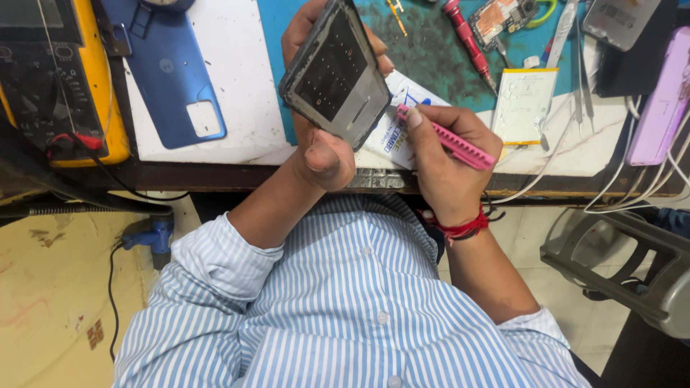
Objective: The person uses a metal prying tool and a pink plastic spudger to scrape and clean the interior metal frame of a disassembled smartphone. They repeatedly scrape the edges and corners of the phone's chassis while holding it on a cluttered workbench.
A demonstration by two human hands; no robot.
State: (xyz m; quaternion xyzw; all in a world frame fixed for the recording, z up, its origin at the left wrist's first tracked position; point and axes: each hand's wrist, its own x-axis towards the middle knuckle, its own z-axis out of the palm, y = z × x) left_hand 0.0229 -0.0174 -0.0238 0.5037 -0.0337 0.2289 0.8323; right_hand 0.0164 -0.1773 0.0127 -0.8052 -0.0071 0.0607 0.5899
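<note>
My left hand (320, 147) grips a grey opened phone body (336, 72), tilted above the bench edge with its inner side facing me. My right hand (442, 162) holds a pink ridged tool (449, 141), whose tip touches the phone's lower right edge. A red thread band circles my right wrist. Under the phone lies a white packet (392, 133) on a teal work mat (431, 50).
A blue phone back cover (169, 72) lies on the white bench at left, beside a yellow multimeter (61, 79). A red screwdriver (467, 39), a circuit board (496, 18), a white battery (525, 104), tweezers and a pink phone (665, 100) with white cables sit at right.
</note>
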